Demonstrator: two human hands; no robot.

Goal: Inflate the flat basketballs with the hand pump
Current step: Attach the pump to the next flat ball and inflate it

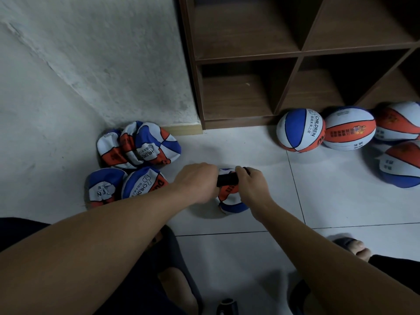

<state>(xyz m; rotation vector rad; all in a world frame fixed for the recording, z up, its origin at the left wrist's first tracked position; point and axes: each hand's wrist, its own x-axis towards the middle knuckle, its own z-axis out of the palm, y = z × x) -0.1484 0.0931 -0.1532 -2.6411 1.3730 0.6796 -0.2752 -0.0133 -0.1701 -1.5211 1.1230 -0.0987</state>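
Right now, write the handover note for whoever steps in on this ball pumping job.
Left hand and right hand: both closed on the black pump handle, above a flat ball on the floor tiles.
Done: four round balls sit right, by the wooden shelf.
Left: the ball under the pump is crumpled; a pile of flat balls waits by the wall, at least four.

Both my arms reach forward and down, my left hand (pixel 197 183) and right hand (pixel 250 185) curled closed side by side, knuckles up, nearly touching.
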